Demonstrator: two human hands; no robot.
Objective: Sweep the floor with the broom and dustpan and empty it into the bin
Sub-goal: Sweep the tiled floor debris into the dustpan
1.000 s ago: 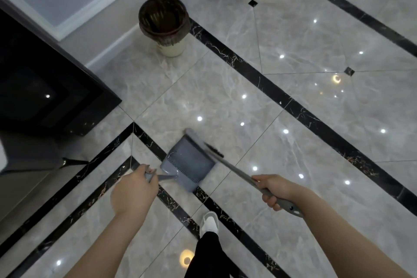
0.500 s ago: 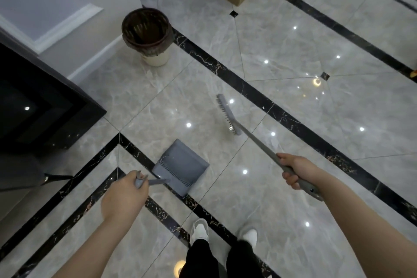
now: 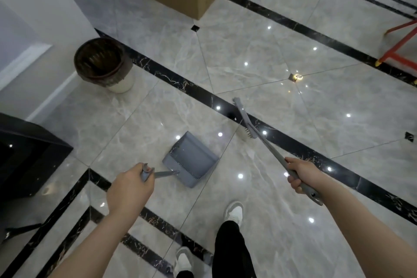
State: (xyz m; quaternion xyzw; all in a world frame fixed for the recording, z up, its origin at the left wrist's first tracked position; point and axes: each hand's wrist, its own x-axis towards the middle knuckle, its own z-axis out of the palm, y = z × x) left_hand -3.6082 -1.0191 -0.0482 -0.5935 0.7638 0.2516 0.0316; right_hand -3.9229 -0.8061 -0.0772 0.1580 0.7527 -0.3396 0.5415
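Broom (image 3: 259,133) shaft running from right hand (image 3: 301,174) up-left, head far end, dustpan (image 3: 191,160) mouth facing up-right, handle gripped in left hand (image 3: 130,187), both fists closed around handles.

Grey dustpan (image 3: 191,160) lies flat on the tiled floor, mouth toward 1 o'clock. Grey broom (image 3: 259,135) slants, head at 12 o'clock. Brown-lined bin (image 3: 102,63) stands upright at 10 o'clock.
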